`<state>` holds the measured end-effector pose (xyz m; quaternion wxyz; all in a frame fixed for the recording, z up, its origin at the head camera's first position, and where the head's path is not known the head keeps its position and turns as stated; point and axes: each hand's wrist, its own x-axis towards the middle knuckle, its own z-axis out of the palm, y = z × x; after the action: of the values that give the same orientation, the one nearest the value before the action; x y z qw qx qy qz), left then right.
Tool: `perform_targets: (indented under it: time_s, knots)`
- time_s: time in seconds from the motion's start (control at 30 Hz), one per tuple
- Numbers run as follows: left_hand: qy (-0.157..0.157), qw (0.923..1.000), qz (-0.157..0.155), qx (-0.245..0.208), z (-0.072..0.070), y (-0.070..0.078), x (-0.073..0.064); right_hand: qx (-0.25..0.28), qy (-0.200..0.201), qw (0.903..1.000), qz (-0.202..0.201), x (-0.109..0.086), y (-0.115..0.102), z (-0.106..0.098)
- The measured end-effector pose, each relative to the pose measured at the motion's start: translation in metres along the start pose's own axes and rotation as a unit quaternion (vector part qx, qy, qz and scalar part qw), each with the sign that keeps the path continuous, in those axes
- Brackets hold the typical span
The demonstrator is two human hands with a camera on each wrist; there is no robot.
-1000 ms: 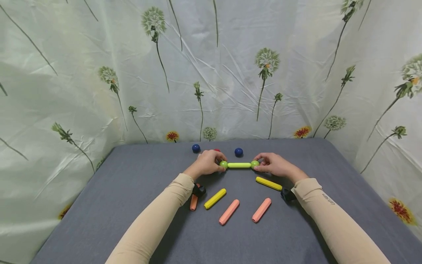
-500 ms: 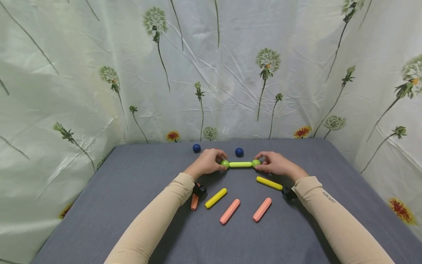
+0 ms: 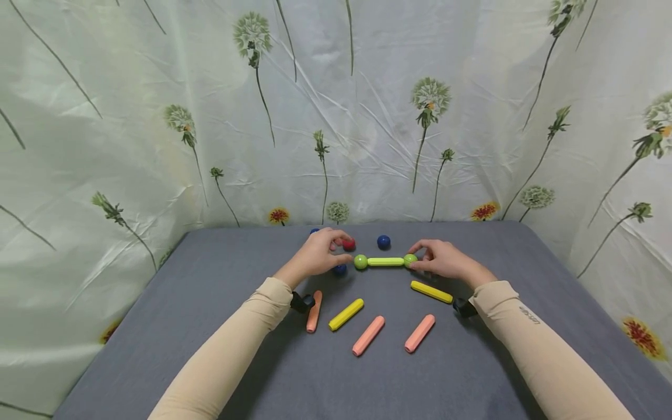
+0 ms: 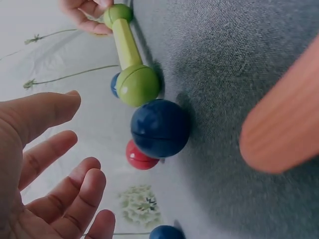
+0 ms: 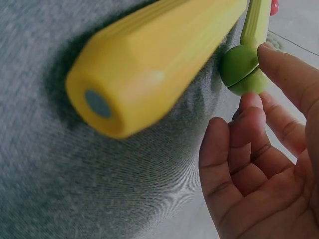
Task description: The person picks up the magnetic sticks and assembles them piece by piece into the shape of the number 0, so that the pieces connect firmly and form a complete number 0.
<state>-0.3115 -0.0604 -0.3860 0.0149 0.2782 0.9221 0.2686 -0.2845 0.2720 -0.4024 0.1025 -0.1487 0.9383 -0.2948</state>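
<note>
A yellow-green rod [image 3: 385,262] lies across the far middle of the table with a green ball at each end. My right hand [image 3: 443,258] pinches the right green ball [image 5: 241,69] between thumb and fingers. Just left of the left green ball [image 3: 360,262], my left hand [image 3: 315,255] is spread, thumb apart from the fingers and holding nothing. In the left wrist view a dark blue ball [image 4: 160,128] and a red ball [image 4: 139,155] sit beside that hand, close to the left green ball.
Two more blue balls stand at the back, one [image 3: 384,242] behind the green rod, the other [image 3: 315,231] partly hidden by the left hand. Nearer lie a yellow rod [image 3: 346,315] and several salmon rods [image 3: 368,336]. Another yellow rod [image 3: 431,291] lies near my right wrist.
My left hand has let go of the left green ball and moved a little left, its fingers opening. A blue ball and the red ball now show beside it. The right hand keeps its pinch.
</note>
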Motion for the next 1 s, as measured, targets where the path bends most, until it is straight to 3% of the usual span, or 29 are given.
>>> perform_targets:
  time_s: [0.33, 0.7, 0.87, 1.0]
  knots:
    - [0.0, 1.0, -0.003, 0.001, -0.01, 0.0, -0.024, -0.004, 0.012, 0.9999, -0.009, 0.001, -0.004, -0.003]
    - [-0.013, 0.9997, -0.013, -0.013, -0.01, -0.007, -0.059, -0.016, 0.034, 0.9988, -0.03, 0.005, -0.011, -0.001]
    - [-0.029, 0.9996, -0.004, -0.006, -0.006, -0.001, -0.077, -0.023, 0.035, 0.9984, -0.039, 0.008, -0.015, 0.002]
    - [-0.047, 0.9985, 0.021, 0.02, -0.001, 0.01, -0.088, -0.028, 0.035, 0.9979, -0.047, 0.011, -0.021, 0.005]
